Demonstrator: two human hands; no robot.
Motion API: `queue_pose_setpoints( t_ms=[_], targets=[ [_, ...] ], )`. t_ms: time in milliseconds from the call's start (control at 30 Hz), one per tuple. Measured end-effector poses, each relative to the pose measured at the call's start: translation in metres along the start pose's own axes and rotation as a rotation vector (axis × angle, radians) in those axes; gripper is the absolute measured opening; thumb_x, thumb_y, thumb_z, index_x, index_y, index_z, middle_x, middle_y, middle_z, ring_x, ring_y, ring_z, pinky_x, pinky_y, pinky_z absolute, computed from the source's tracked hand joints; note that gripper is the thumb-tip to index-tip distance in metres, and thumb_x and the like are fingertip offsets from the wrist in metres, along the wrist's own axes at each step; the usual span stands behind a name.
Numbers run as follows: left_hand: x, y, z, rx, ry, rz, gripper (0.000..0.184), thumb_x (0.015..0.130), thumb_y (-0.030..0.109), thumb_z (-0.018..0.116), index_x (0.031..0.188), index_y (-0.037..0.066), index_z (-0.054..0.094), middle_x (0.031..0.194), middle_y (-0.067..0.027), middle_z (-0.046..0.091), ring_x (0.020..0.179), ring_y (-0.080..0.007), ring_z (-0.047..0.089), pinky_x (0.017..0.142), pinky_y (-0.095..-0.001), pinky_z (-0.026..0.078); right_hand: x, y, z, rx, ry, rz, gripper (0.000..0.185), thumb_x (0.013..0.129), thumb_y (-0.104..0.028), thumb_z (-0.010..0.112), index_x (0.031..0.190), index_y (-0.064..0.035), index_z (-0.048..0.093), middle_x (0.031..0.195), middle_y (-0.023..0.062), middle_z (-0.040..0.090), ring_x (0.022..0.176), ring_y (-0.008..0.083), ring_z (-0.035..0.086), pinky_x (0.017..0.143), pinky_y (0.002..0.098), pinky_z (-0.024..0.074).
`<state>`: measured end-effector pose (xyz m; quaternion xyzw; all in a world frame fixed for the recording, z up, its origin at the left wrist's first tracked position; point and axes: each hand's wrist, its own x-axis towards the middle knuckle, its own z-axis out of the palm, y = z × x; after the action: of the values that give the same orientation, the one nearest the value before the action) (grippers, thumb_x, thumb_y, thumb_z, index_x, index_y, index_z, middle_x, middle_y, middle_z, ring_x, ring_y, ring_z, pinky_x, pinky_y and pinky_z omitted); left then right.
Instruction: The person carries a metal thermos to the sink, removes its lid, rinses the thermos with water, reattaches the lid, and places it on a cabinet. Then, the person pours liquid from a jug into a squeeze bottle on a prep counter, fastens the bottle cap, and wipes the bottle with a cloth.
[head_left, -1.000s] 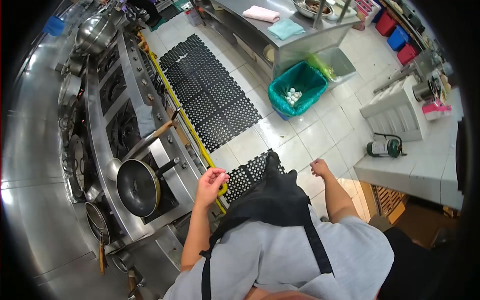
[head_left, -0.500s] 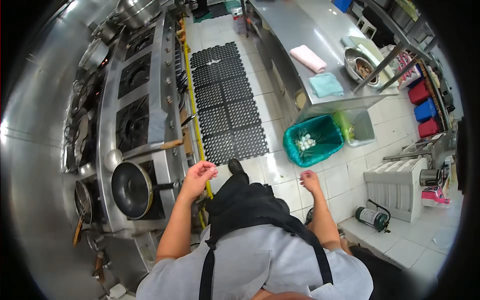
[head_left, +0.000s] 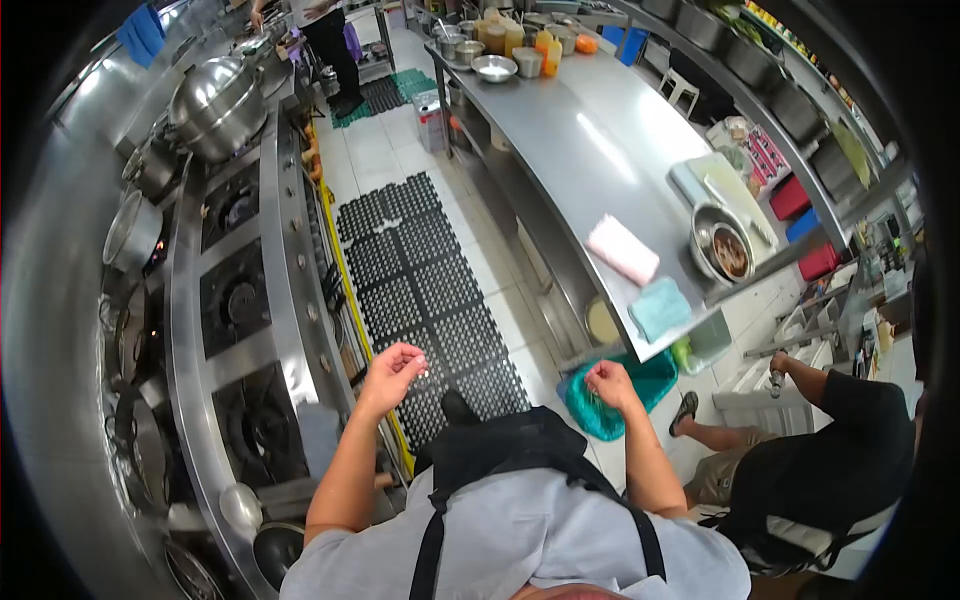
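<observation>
My left hand [head_left: 394, 377] is raised over the black floor mat, its fingers loosely curved and the thumb apart from them, with nothing visible in it. My right hand [head_left: 611, 386] hangs in front of the green-lined bin [head_left: 655, 385], fingers curled in and no object showing. Neither hand touches a surface. To the left runs the stove [head_left: 290, 235], with a ladle [head_left: 240, 508] and part of a dark pan [head_left: 279, 550] near its front end. On the steel table [head_left: 560, 130] ahead lie a pink towel [head_left: 623, 249] and a blue cloth [head_left: 660, 309].
A person in black [head_left: 825, 455] bends at the right, one hand on a metal object. Another person [head_left: 330, 50] stands far ahead by the stoves. Black perforated mats [head_left: 415, 270] cover the aisle floor. Metal bowls [head_left: 722, 245] sit on the table's right edge.
The view has shifted forward along the aisle, and more of the table shows. The pan has slid toward the lower edge. A person has appeared at the right. My right hand is now more curled.
</observation>
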<state>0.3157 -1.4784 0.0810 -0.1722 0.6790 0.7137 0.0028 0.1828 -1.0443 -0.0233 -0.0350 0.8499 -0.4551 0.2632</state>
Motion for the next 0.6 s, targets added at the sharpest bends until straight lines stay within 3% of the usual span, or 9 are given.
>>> queue_pose_setpoints(
  t_ms=[333, 400, 433, 467, 500, 567, 600],
  targets=[
    [0.225, 0.015, -0.03, -0.107, -0.186, 0.001, 0.013, 0.093, 0.01, 0.062, 0.102, 0.0, 0.061, 0.088, -0.0046, 0.066, 0.08, -0.0123, 0.064, 0.073, -0.0255, 0.053, 0.14, -0.139, 0.006, 0.314, -0.096, 0.073, 0.007, 0.09, -0.005, 0.054, 0.091, -0.0004, 0.06, 0.082, 0.0052, 0.065, 0.072, 0.0114, 0.061, 0.066, 0.0266, 0.0505],
    [0.278, -0.037, -0.05, 0.002, -0.089, -0.038, 0.014, 0.093, 0.013, 0.063, 0.099, 0.0, 0.062, 0.086, -0.007, 0.068, 0.078, -0.0142, 0.065, 0.072, -0.0283, 0.053, 0.193, -0.176, -0.009, 0.224, -0.128, -0.101, 0.007, 0.092, -0.006, 0.054, 0.093, -0.0012, 0.059, 0.082, 0.0039, 0.064, 0.073, 0.0109, 0.06, 0.068, 0.0259, 0.0499],
    [0.298, -0.076, -0.072, 0.372, 0.008, 0.106, 0.018, 0.09, 0.018, 0.066, 0.094, 0.001, 0.063, 0.083, -0.0096, 0.069, 0.075, -0.0167, 0.065, 0.07, -0.0317, 0.053, 0.224, -0.191, -0.014, 0.252, -0.067, -0.127, 0.008, 0.093, -0.007, 0.054, 0.094, -0.0018, 0.06, 0.08, 0.0024, 0.063, 0.073, 0.0105, 0.06, 0.068, 0.0253, 0.0493],
    [0.302, -0.085, -0.088, 0.614, 0.077, 0.111, 0.022, 0.087, 0.023, 0.068, 0.09, 0.002, 0.064, 0.081, -0.0107, 0.07, 0.074, -0.0185, 0.066, 0.069, -0.0332, 0.052, 0.26, -0.202, -0.022, 0.329, -0.059, -0.173, 0.008, 0.093, -0.008, 0.056, 0.095, -0.0017, 0.06, 0.08, 0.0018, 0.062, 0.073, 0.0103, 0.059, 0.068, 0.0252, 0.0488],
    [0.308, -0.113, -0.11, 0.588, 0.107, 0.091, 0.022, 0.086, 0.023, 0.067, 0.089, 0.002, 0.064, 0.079, -0.0107, 0.069, 0.073, -0.0198, 0.066, 0.067, -0.0335, 0.052, 0.28, -0.237, -0.035, 0.295, -0.061, -0.182, 0.009, 0.093, -0.009, 0.057, 0.095, -0.0016, 0.06, 0.081, 0.0019, 0.063, 0.073, 0.0101, 0.06, 0.068, 0.0256, 0.0489],
    [0.305, -0.159, -0.159, 0.503, 0.193, -0.148, 0.019, 0.087, 0.021, 0.066, 0.088, 0.002, 0.065, 0.075, -0.0101, 0.068, 0.068, -0.0193, 0.065, 0.064, -0.0327, 0.051, 0.337, -0.283, -0.05, 0.275, 0.004, -0.242, 0.009, 0.092, -0.01, 0.057, 0.095, -0.0018, 0.06, 0.081, 0.0017, 0.063, 0.073, 0.0101, 0.06, 0.067, 0.0251, 0.0486],
    [0.291, -0.14, -0.167, 0.456, 0.281, -0.166, 0.018, 0.087, 0.019, 0.066, 0.085, 0.002, 0.065, 0.07, -0.0076, 0.066, 0.062, -0.0163, 0.063, 0.059, -0.0307, 0.05, 0.362, -0.307, -0.057, 0.27, 0.01, -0.272, 0.01, 0.092, -0.011, 0.057, 0.094, -0.0018, 0.06, 0.081, 0.0016, 0.063, 0.073, 0.0103, 0.06, 0.067, 0.025, 0.0485]
  ],
)
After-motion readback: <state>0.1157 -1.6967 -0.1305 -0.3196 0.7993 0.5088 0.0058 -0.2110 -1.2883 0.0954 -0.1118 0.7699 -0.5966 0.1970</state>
